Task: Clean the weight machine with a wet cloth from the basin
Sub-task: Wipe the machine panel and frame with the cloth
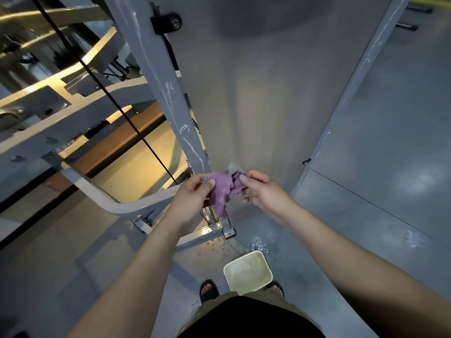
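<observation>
- The left hand point(192, 193) and the right hand point(261, 191) hold a purple cloth point(223, 191) between them, in the air in front of the person.
- The left fingers point(209, 183) pinch the cloth's left edge. The right fingers point(244, 178) are curled and pinch its bunched right side.
- The cloth is crumpled, and one end hangs down below the hands.
- The cloth is just in front of the lower part of the weight machine's slanted grey post point(170, 93).
- A black cable point(116, 106) runs diagonally along the left of the post.
- A cream basin point(268, 265) of cloudy water stands on the grey floor point(341, 240), below the hands and between the person's two sandals point(209, 289).
- Water drops point(258, 245) lie on the floor beside the far edge of the basin, near the foot of the machine.
</observation>
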Motion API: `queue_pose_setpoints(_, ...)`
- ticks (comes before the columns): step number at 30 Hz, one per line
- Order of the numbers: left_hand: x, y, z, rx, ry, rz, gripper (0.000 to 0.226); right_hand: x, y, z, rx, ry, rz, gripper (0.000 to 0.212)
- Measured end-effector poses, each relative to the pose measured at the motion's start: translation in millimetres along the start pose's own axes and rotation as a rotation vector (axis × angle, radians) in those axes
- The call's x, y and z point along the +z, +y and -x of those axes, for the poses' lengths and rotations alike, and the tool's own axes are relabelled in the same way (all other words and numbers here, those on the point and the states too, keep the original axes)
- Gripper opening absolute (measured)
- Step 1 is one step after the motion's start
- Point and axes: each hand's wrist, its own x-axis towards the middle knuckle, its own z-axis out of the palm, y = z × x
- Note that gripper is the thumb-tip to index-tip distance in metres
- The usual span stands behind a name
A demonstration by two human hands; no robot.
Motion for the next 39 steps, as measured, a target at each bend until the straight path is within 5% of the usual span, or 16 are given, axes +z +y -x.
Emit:
queue_pose_setpoints(7,-8,-1,-9,-0.150,-0.005,0.348,0.023,6,0,-13,0.111,0.065,-0.243,0.021)
queue_pose_setpoints(11,-6,-11,-9,-0.087,-0.045,0.020,0.052,15,6,-14,0.057,0.010,-0.214,0.009)
queue_pose_setpoints(15,-9,-22,-15,-0.054,0.062,-0.131,0.010,13,10,-11,0.017,0.029,-0.144,0.011)
queue_pose_setpoints(17,-18,-27,-20,-0.106,0.117,-0.062,0.014,11,10,-9,0.030,0.053,-0.139,0.012)
queue_pose_setpoints(22,-19,-27,-10,-0.092,-0.184,-0.176,0.041,12,9,-6,0.082,0.025,-0.157,0.010)
queue_pose_setpoints(25,-6,-31,-13,-0.042,-0.162,-0.197,0.026,11,17,-10,0.071,0.009,-0.018,0.006)
queue_pose_setpoints(31,-15,-37,-17,-0.107,-0.049,-0.118,0.011,0,38,-18,0.033,0.239,0.331,0.006)
queue_pose_setpoints(33,-17,-40,-16,-0.123,-0.045,-0.137,0.011,-2,44,-18,0.069,0.272,0.355,0.019)
queue_pose_setpoints(36,-14,-49,-14,-0.149,-0.018,-0.203,0.019,-5,58,-15,0.090,0.244,0.329,0.039)
queue_pose_setpoints(39,-10,-62,-11,-0.178,-0.014,-0.153,0.028,-7,79,-9,0.089,0.136,0.414,0.032)
